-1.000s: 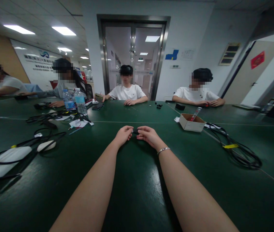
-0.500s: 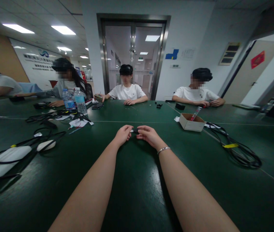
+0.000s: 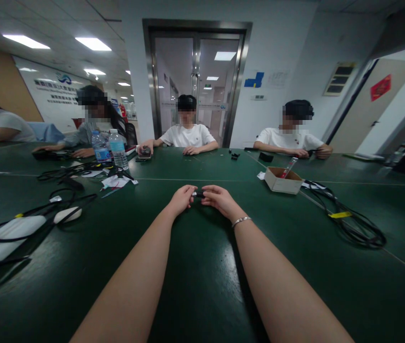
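Left hand and right hand above a green table, both pinched on a small black object with a silvery end, held between them, open box to the right, coiled black cable near it, two water bottles to the left.

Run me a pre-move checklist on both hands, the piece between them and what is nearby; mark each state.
1. Left-hand grip closed at the silvery end of the small, narrow black piece: ok.
2. Right-hand grip closed at its black end: ok.
3. Silvery and black parts fully joined: cannot tell, too small.
4. Piece lifted off the dark green tabletop: cannot tell.
5. Open, whitish cardboard box apart from both hands: ok.
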Demonstrator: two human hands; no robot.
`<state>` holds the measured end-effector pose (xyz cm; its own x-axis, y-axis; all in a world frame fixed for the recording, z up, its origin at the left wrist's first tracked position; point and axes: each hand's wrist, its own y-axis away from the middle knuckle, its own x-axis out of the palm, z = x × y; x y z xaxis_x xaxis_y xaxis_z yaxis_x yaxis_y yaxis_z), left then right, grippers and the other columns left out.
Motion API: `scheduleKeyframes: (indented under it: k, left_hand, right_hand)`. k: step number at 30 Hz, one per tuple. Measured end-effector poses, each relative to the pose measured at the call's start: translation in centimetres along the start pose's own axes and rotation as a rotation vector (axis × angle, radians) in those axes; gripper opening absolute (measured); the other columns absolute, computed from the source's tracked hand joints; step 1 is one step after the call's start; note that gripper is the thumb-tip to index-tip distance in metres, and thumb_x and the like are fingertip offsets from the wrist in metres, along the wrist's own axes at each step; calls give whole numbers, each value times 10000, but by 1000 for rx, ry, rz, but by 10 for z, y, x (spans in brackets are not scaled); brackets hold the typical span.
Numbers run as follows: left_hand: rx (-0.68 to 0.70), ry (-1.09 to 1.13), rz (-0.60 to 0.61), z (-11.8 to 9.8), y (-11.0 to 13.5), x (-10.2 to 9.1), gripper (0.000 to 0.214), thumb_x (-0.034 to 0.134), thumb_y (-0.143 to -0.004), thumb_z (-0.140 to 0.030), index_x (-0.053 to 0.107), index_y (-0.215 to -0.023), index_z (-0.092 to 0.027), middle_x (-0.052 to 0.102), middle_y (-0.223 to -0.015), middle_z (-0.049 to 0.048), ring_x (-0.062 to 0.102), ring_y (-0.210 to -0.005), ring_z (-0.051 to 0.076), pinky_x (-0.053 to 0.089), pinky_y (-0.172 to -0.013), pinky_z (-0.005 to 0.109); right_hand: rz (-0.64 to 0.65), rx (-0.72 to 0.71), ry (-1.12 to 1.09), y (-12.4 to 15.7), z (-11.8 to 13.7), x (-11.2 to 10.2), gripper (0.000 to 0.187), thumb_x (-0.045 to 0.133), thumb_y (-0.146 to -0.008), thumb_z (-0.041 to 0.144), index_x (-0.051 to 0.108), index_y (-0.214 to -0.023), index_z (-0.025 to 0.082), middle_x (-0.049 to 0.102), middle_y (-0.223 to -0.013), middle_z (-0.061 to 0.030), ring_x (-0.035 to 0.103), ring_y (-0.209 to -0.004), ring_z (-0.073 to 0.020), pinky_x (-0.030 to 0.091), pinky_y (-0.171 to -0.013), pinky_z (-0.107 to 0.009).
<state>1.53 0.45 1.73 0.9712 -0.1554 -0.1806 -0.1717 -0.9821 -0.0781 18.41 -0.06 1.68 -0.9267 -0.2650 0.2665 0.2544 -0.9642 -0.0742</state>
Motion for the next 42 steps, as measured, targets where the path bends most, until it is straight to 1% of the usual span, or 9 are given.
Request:
scheduleKeyframes:
  k: [4,8,13,18,24,29,36,40,42]
  left_hand:
    - [-32,29,-28,-1,1,0,273,481,-841,-221,572,-1088,-145,498,-676,-6,461,-514,72,409,-457,163]
    - [-6,6,1,0,0,0,290,407,-887,-269,572,-1072,-119,488,-639,-4,425,-469,68,382,-425,163]
    - [-45,12,-24,3,-3,0,276,463,-821,-174,588,-1066,-152,517,-720,10,486,-553,79,424,-468,166]
    - [-50,25,-21,2,-2,0,284,446,-823,-146,588,-1068,-147,526,-704,4,475,-500,67,413,-459,169]
    - [19,-22,-8,-1,2,1,328,342,-923,-309,585,-1036,-119,466,-547,-24,396,-386,67,322,-384,168]
    - [-16,-3,-28,1,1,3,265,390,-896,-244,573,-1061,-146,488,-630,-15,438,-443,66,365,-409,163]
    - [0,17,0,3,0,2,280,413,-896,-302,572,-1059,-139,506,-630,-9,429,-445,66,353,-405,157]
    - [3,8,13,2,0,2,335,353,-918,-330,586,-1024,-115,500,-589,-3,413,-430,67,340,-397,155]
    - [-6,16,-17,2,-1,2,281,420,-889,-298,588,-1038,-129,531,-652,5,439,-456,64,356,-407,154]
  right_hand:
    - [-4,-10,-10,0,-1,0,181,641,-764,16,622,-905,127,655,-756,-41,651,-575,-128,569,-580,-215]
    - [-2,-9,-5,1,0,1,176,622,-772,6,621,-903,123,649,-765,-42,652,-576,-126,568,-575,-208]
    - [2,-17,-8,1,0,1,184,607,-772,-2,621,-901,127,638,-764,-33,653,-581,-126,570,-576,-209]
    - [2,-19,12,0,-1,0,188,610,-768,6,620,-908,132,641,-799,-38,654,-587,-125,575,-587,-216]
    - [22,-14,25,-1,0,0,197,620,-757,8,622,-906,137,643,-821,-43,653,-597,-118,580,-603,-212]
    - [18,-6,30,0,1,2,199,599,-759,-2,617,-903,135,641,-821,-39,653,-593,-115,579,-592,-202]
    - [11,-9,34,1,2,2,205,594,-754,-1,614,-908,133,638,-815,-36,655,-601,-122,581,-596,-209]
    - [22,-18,30,1,1,1,198,617,-743,9,623,-891,139,634,-829,-38,654,-608,-123,584,-605,-218]
    - [20,-28,21,0,1,0,200,634,-736,15,625,-889,144,633,-841,-39,651,-608,-119,584,-605,-218]
